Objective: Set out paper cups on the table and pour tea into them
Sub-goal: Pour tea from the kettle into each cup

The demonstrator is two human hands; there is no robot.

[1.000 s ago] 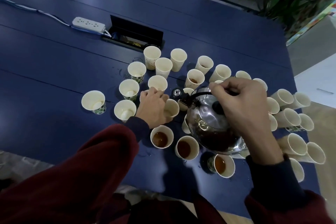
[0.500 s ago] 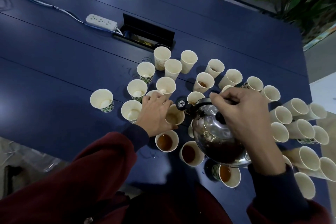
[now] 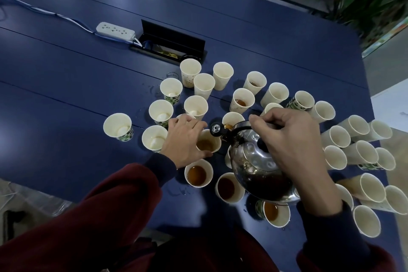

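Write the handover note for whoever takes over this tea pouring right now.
Left hand grips the cup being filled, which is partly full.
Right hand grips the handle of the kettle, tilted with its spout at that cup's rim.
Done: the three near cups hold tea; some farther cups hold a little.
Left: finish this cup, then fill the empty cups at the right. The cups at the left hold something white; what it is cannot be told.
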